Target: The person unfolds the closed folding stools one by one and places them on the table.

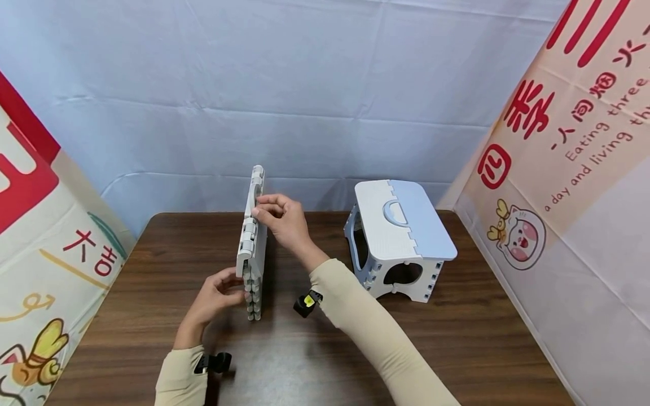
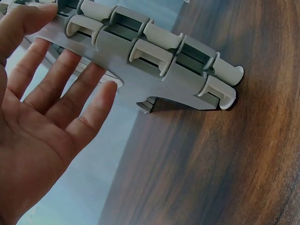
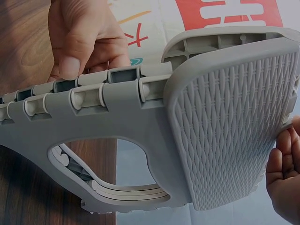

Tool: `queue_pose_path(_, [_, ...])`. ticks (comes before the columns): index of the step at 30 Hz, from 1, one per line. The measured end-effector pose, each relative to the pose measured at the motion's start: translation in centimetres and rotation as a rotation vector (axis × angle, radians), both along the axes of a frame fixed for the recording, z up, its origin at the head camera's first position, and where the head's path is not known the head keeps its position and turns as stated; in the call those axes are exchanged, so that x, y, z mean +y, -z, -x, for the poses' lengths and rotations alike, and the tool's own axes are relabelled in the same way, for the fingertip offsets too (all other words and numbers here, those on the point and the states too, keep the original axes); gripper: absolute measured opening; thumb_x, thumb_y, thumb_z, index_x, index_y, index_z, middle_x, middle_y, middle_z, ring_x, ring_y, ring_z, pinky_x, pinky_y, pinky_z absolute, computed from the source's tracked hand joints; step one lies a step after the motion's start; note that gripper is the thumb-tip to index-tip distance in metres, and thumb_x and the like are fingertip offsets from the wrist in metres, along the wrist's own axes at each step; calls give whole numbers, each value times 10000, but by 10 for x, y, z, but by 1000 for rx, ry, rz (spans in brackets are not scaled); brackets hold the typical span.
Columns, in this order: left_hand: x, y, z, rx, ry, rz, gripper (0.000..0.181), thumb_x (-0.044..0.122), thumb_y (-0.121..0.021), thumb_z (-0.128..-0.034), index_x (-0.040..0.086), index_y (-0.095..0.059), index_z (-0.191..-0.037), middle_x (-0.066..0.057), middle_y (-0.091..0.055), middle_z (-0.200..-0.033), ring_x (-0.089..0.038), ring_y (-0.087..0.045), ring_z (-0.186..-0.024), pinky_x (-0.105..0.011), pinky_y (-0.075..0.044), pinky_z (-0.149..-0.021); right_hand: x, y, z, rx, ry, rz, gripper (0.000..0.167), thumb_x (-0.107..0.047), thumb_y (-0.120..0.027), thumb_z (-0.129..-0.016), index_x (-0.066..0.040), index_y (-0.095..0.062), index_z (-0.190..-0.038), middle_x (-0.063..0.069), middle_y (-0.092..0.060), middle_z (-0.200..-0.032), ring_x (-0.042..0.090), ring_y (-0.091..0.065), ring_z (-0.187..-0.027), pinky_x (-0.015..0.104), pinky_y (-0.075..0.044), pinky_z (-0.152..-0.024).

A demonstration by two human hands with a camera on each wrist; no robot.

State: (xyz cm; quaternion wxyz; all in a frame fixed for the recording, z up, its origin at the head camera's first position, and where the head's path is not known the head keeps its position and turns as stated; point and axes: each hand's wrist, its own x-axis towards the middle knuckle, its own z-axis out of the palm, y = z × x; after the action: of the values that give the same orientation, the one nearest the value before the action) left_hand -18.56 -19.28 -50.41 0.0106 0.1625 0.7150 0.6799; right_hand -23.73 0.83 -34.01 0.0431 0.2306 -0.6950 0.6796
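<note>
A grey-white folding stool stands folded flat and upright on the table, left of centre. My left hand holds its near hinged edge low down; in the left wrist view the thumb lies on the hinges while the fingers reach along the side panel. Up at the seat's top edge, my right hand pinches the stool by the handle with thumb and fingertips. The right wrist view shows the woven-textured seat half and a leg panel with a large opening. That view cuts off part of the right hand.
To the right, an unfolded white and blue stool stands on its legs. The dark wood table ends at a pale cloth backdrop. Printed cloths hang on the left and right.
</note>
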Motion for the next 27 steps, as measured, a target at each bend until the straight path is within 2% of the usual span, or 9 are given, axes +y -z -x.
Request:
queue_pose_path(6, [2,-1,0,-32,2,-8,459,-149,-693,-715,-39,-564,-1141,-168,-616,-1001,-255,-608,-919,-349,-512,-781,-1,0,0,0,-9,3,259,-5,-630,-870,109,-598,-1101,223,-656,-957,68,-584,-787,222,-478,-679])
queue_pose_path(10, [3,-1,0,-54,1,-18,451,-154,-681,-718,-52,-556,-1139,-168,-617,-997,-249,-621,-905,-363,-520,-758,-2,1,0,1,-10,-3,256,-15,-630,-874,96,-602,-1103,212,-659,-959,101,-594,-809,232,-485,-693])
queue_pose_path(16, [2,1,1,-58,0,11,431,-117,-695,-740,-61,-560,-1145,-207,-607,-1023,-275,-608,-938,-345,-523,-747,-1,9,9,6,-29,-22,265,-33,-644,-869,61,-609,-1114,161,-665,-964,165,-604,-835,269,-493,-718])
queue_pose_path(20, [0,2,1,-48,-9,40,416,-118,-695,-748,-68,-570,-1142,-188,-619,-1027,-248,-596,-959,-326,-522,-741,4,15,14,28,-67,-122,323,-111,-675,-862,-22,-616,-1167,109,-622,-1082,166,-589,-863,291,-495,-717])
queue_pose_path(22, [-1,1,0,-47,-10,42,410,-135,-686,-746,-77,-571,-1135,-180,-623,-1023,-221,-599,-953,-324,-522,-738,7,15,12,66,-83,-185,357,-137,-690,-852,-58,-613,-1192,90,-589,-1139,167,-573,-928,306,-492,-751])
queue_pose_path(27, [3,-14,-5,-55,7,36,392,-165,-658,-746,-121,-554,-1121,-213,-618,-1006,-168,-617,-902,-320,-524,-729,11,15,7,205,-91,-332,442,-157,-717,-829,-76,-576,-1241,59,-535,-1258,220,-512,-1099,308,-444,-852])
